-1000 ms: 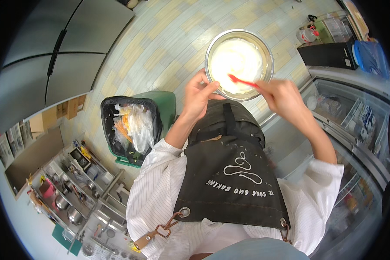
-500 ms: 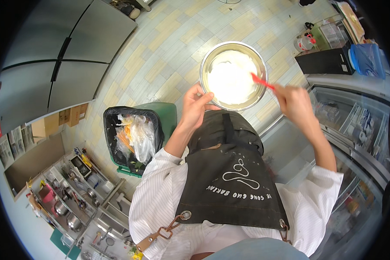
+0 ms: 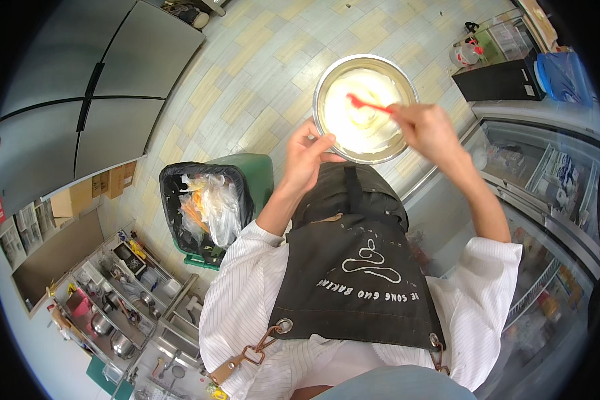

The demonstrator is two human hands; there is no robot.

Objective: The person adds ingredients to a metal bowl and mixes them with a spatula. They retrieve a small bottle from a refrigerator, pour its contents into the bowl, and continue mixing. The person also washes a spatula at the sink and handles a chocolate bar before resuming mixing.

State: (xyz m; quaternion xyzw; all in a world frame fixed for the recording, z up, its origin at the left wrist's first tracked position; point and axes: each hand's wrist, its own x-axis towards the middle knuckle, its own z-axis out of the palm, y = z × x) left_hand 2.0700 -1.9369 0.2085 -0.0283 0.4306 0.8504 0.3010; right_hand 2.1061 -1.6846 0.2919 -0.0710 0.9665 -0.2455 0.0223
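Observation:
A steel mixing bowl (image 3: pixel 320 100) is held out in front of my apron, its near rim by my lap. My left hand (image 3: pixel 307 157) grips its left rim, thumb over the edge and fingers underneath. Inside lies a smooth white to pale yellow cream (image 3: pixel 373 137), partly washed out by glare, with swirl marks near its middle. My right hand (image 3: pixel 428 133) is closed round the handle of a red spatula (image 3: pixel 375 107). The spatula's head rests in the cream around the bowl's centre. Slight blur softens the right hand.
A green bin (image 3: pixel 253 177) with a black liner and plastic waste stands to my left. Glass-fronted fridges (image 3: pixel 540 180) line the right side. Steel cabinet doors (image 3: pixel 127 67) rise at far left, above a rack of utensils (image 3: pixel 123 293). A black box (image 3: pixel 493 83) sits at far right.
The spatula has swept left from the bowl's right side to the middle of the cream, and my right hand moved with it. The bowl shifted slightly up and right in view.

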